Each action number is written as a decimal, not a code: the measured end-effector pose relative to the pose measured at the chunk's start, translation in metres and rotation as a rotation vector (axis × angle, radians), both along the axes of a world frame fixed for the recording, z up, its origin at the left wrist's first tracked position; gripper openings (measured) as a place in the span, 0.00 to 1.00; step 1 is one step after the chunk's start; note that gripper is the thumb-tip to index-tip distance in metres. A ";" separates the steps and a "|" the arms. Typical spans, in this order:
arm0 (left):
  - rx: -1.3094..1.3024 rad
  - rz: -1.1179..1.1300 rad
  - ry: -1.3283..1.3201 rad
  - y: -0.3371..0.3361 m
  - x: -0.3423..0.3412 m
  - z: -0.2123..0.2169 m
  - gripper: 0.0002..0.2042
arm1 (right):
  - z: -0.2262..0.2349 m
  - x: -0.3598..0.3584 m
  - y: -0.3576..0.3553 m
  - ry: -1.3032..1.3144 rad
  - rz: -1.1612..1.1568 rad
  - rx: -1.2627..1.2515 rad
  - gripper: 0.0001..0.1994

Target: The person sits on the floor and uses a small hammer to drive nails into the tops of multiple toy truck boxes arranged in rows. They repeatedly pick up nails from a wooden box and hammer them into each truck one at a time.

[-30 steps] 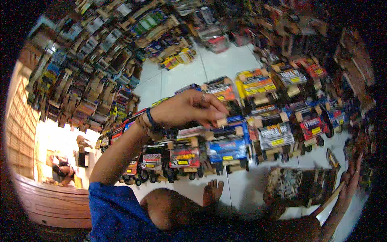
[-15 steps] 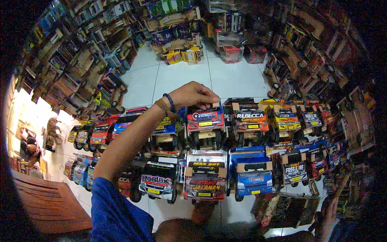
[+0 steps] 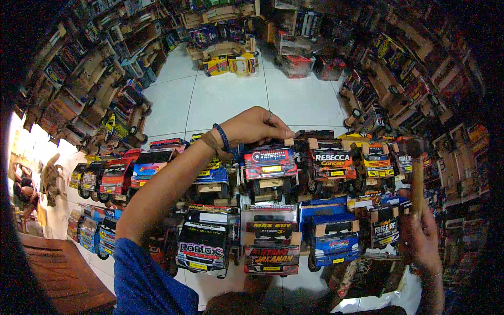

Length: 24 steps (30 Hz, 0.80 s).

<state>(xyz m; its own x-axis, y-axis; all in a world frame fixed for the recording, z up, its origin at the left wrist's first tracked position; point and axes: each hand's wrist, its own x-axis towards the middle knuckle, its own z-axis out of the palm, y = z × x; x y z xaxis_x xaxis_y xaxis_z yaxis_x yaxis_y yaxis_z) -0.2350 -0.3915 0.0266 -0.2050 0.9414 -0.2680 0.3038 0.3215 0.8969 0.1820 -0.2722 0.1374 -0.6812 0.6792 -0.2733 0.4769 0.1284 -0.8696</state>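
My left hand (image 3: 255, 126) reaches forward over two rows of painted toy trucks on the white tile floor (image 3: 226, 97). Its fingertips pinch a small tan block (image 3: 288, 142) on the cab top of a red and blue toy truck (image 3: 269, 167) in the back row. A blue bracelet sits on that wrist. My right hand (image 3: 423, 237) is raised at the right, fingers closed around a thin wooden stick (image 3: 417, 181) held upright beside the front row's rightmost truck (image 3: 385, 227).
The front row holds a black and white truck (image 3: 203, 247), a dark red one (image 3: 271, 242) and a blue one (image 3: 332, 236). Stacks of more toy trucks line the left (image 3: 100, 79) and right (image 3: 404, 84) sides. A wooden bench (image 3: 63, 268) is at lower left.
The view has swung so the truck rows sit more centred. My left hand stays on the back-row truck's cab top. My right hand has risen at the right with the stick.
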 end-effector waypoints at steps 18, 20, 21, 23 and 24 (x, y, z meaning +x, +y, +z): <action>0.081 -0.028 -0.059 0.005 -0.003 -0.016 0.16 | -0.027 -0.106 -0.015 -0.170 0.345 0.188 0.14; 0.125 -0.056 -0.028 0.004 -0.004 -0.016 0.15 | -0.037 -0.112 -0.011 -0.062 0.395 0.219 0.15; 0.143 -0.069 -0.007 0.004 -0.004 -0.015 0.15 | -0.042 -0.116 -0.009 -0.042 0.413 0.251 0.15; 0.072 -0.019 -0.023 0.003 -0.004 -0.015 0.15 | -0.052 -0.124 -0.006 0.043 0.475 0.372 0.15; 0.044 0.001 -0.027 0.003 -0.003 -0.015 0.14 | -0.054 -0.125 -0.005 0.048 0.496 0.444 0.16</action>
<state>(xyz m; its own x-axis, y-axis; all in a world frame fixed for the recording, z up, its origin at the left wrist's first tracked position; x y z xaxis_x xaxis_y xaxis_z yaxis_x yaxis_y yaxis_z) -0.2384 -0.3886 0.0118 -0.1994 0.9522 -0.2316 0.2790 0.2817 0.9180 0.0566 -0.2774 0.0833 -0.9462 0.3237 -0.0016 0.2316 0.6735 -0.7020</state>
